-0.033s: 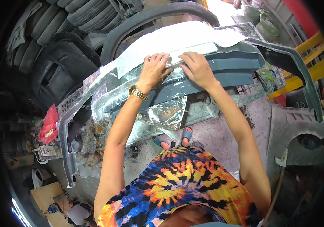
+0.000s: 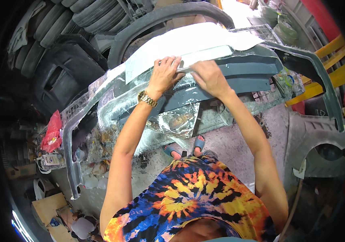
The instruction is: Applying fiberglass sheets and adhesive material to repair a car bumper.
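Observation:
A long dark grey car body panel (image 2: 245,70), shaped like a bumper, lies crosswise in front of me. A sheet of white fibrous material (image 2: 188,36) covers its upper part, with a narrow pale strip (image 2: 208,54) along the near edge. My left hand (image 2: 164,75), with a gold-coloured watch at the wrist, has curled fingers gripping that edge. My right hand (image 2: 210,78) is just to its right, fingers bent and blurred on the same pale edge; what exactly they hold is unclear.
The panel rests on a cluttered wire-mesh bench (image 2: 257,94). Stacked tyres (image 2: 92,16) and a black panel (image 2: 59,76) are behind at left, a red bag (image 2: 51,133) left, yellow bars (image 2: 333,76) and a grey fender (image 2: 309,145) right. My sandalled feet are below.
My right hand's fingers have shifted slightly and blurred, curling more at the pale edge. My left hand stays where it was.

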### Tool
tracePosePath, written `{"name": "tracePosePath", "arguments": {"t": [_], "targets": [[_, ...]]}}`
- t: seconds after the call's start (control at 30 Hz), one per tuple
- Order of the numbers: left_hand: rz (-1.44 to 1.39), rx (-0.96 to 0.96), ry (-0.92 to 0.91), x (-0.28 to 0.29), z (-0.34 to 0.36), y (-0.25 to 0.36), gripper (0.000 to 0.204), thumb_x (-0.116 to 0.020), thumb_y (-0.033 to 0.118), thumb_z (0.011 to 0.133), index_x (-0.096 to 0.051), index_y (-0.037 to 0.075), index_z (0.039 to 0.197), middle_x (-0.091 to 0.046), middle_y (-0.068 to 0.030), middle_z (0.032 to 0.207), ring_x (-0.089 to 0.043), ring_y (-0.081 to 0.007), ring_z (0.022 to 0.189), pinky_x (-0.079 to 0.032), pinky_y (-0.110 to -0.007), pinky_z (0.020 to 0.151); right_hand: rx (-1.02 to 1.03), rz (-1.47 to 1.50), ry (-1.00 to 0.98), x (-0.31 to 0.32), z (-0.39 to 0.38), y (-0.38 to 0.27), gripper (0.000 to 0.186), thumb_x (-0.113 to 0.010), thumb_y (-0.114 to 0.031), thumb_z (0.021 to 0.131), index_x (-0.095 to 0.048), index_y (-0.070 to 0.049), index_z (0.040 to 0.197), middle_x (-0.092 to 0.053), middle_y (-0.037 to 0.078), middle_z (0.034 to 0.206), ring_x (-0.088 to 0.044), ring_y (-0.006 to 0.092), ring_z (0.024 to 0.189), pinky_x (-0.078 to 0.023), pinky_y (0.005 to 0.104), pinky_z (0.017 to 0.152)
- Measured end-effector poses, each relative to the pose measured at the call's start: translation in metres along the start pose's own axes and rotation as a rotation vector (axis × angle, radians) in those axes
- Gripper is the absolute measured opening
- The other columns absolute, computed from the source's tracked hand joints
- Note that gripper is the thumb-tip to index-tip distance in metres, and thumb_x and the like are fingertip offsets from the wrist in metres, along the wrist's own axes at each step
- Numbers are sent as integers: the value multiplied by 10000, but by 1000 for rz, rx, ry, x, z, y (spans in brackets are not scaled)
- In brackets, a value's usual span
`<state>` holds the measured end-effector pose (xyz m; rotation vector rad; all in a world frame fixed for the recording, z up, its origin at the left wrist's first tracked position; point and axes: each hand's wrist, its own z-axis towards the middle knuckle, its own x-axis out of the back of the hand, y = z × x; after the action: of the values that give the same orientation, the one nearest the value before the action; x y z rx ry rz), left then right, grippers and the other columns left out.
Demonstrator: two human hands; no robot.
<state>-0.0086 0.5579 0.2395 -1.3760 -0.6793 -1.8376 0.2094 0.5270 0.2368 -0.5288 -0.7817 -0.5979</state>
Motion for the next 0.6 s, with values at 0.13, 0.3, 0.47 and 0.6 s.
{"name": "tracePosePath", "arguments": {"t": [0.13, 0.3, 0.47, 0.6], "targets": [[108, -58, 219, 19, -6, 6, 516, -666, 356, 879, -545, 63, 1286, -575, -119, 1260, -533, -279, 1175, -386, -420, 969, 8, 113, -94, -14, -10, -4, 197, -626, -124, 866, -657, -38, 1041, -650, 73, 1030, -605, 238, 994, -446, 365, 893], [-286, -63, 121, 29, -79, 18, 360, -626, 196, 917, -561, 39, 1234, -617, -133, 1175, -587, -306, 1080, -443, -383, 923, -36, 137, -64, -14, -13, -7, 217, -616, -124, 874, -657, -51, 1074, -653, 71, 1061, -602, 251, 1002, -445, 378, 932], [-281, 131, 33, 22, -85, 19, 392, -574, 305, 952, -567, 11, 1211, -611, -161, 1187, -576, -337, 1099, -441, -409, 944, -38, 144, -101, -8, -12, -15, 202, -616, -121, 862, -641, -51, 1050, -639, 77, 1041, -611, 259, 998, -453, 378, 930], [-389, 230, 70, 10, -97, 11, 435, -591, 318, 937, -558, 0, 1232, -608, -180, 1219, -571, -349, 1129, -443, -415, 958, 18, 152, -77, -16, -8, -21, 205, -622, -101, 845, -637, -38, 1039, -644, 96, 1043, -617, 286, 985, -480, 406, 916]]}}
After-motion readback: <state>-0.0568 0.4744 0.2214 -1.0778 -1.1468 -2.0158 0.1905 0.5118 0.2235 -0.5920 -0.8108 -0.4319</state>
